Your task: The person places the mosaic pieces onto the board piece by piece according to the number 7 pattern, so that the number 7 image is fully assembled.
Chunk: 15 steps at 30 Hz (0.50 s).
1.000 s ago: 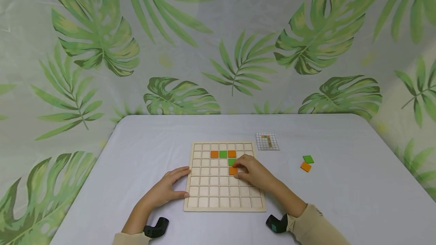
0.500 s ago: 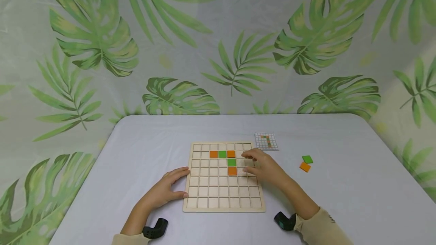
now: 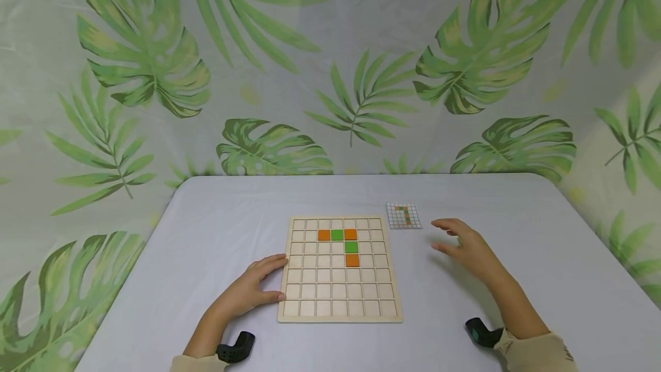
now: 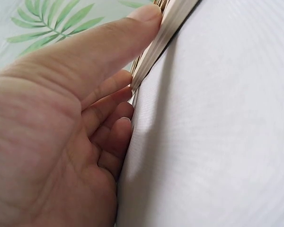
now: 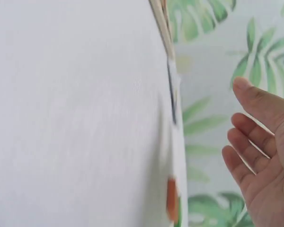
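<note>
A wooden grid board (image 3: 316,291) lies flat on the table; orange tiles (image 3: 352,260) and green tiles (image 3: 351,247) sit in several of its squares. My left hand (image 3: 247,291) touches the board's left edge with thumb and fingertips; the left wrist view shows the thumb (image 4: 99,47) against the rim. To the board's right, my right hand (image 3: 467,251) hovers above the table, fingers apart and holding nothing. It hides the loose tiles in the head view. In the right wrist view a loose orange tile (image 5: 172,200) shows on the cloth, a green tile (image 5: 179,213) beside it.
A small pattern card (image 3: 404,216) lies just off the board's far right corner. White cloth (image 3: 217,217) covers the table, and a leaf-print curtain (image 3: 289,73) hangs behind it. Each wrist bears a black device (image 3: 236,347).
My right hand has let go of an orange tile in its square and moved right, off the board to over the loose tiles. My left hand has stayed at the board's edge.
</note>
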Available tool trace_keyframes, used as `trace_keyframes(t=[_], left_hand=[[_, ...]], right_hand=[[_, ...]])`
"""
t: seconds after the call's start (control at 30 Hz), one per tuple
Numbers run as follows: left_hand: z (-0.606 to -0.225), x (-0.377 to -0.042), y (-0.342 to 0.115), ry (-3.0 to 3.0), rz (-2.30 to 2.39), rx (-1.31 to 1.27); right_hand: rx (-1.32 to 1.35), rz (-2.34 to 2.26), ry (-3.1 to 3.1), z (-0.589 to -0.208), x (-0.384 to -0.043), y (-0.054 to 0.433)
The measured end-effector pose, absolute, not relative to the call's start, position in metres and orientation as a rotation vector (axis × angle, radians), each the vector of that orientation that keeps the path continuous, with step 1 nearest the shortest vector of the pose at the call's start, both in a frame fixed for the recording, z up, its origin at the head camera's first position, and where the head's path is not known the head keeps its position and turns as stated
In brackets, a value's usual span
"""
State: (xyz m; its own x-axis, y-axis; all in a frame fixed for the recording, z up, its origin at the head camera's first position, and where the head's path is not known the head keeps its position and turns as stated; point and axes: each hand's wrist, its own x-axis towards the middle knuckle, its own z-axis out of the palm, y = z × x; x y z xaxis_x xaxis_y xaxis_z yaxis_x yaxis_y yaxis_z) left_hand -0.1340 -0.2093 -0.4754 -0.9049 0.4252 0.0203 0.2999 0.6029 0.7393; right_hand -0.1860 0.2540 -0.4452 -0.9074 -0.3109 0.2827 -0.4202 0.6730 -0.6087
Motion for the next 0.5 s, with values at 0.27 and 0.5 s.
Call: trace_keyframes(t=[0.27, 0.5], left_hand=[[-0.474, -0.134, -0.209, 2.673, 1.184, 0.602], [-0.475, -0.134, -0.209, 2.668, 1.201, 0.609]], right_hand=[[0.394, 1.147, -2.836, -0.456, -0.185, 0.303], [0.309, 1.125, -2.896, -0.467, -0.188, 0.324]])
